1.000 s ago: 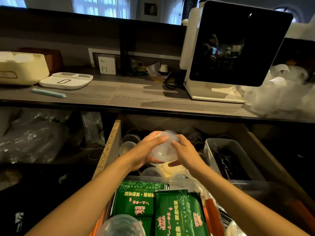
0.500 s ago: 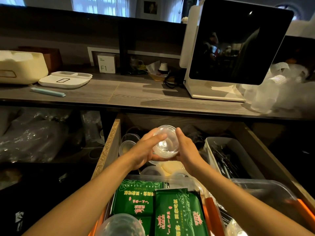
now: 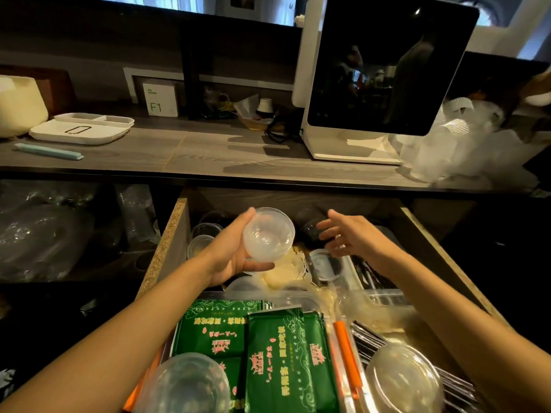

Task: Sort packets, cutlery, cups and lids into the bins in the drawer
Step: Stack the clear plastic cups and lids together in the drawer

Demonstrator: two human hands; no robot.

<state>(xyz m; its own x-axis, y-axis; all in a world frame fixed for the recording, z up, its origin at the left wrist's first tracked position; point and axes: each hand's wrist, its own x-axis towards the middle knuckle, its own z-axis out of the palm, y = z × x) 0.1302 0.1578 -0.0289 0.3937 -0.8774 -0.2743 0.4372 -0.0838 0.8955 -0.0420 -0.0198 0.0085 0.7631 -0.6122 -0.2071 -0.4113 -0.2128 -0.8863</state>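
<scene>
Now: nearest the person, the green packets (image 3: 253, 347) sit in a clear bin (image 3: 286, 296) at the front of the drawer (image 3: 167, 242), with two clear domed lids (image 3: 185, 386) at the bottom edge, one left, one right. Dark cutlery (image 3: 366, 272) lies in the right-hand bin.

Mid-drawer, what's new: half a second ago both hands were clasped round the clear cup (image 3: 268, 234). The right hand (image 3: 351, 234) has since let go and moved off to the right, fingers spread and loose, holding nothing, hovering over a small round lid (image 3: 323, 265) and something dark behind it that I can't identify. The left hand (image 3: 232, 248) now carries the cup alone, fingers over the top and thumb curled beneath, mouth tilted toward the camera, above the back-left corner.

My read: the cup looks ready to go down with the small round containers (image 3: 202, 239) in that back-left area, and the right hand seems to be heading for the next item. One-handed hold on a slick cup, minor slip risk.

Beyond: the counter (image 3: 208, 153) with a white screened machine (image 3: 381, 70) and a heap of clear cups (image 3: 453, 144) at far right, presumably unsorted.
</scene>
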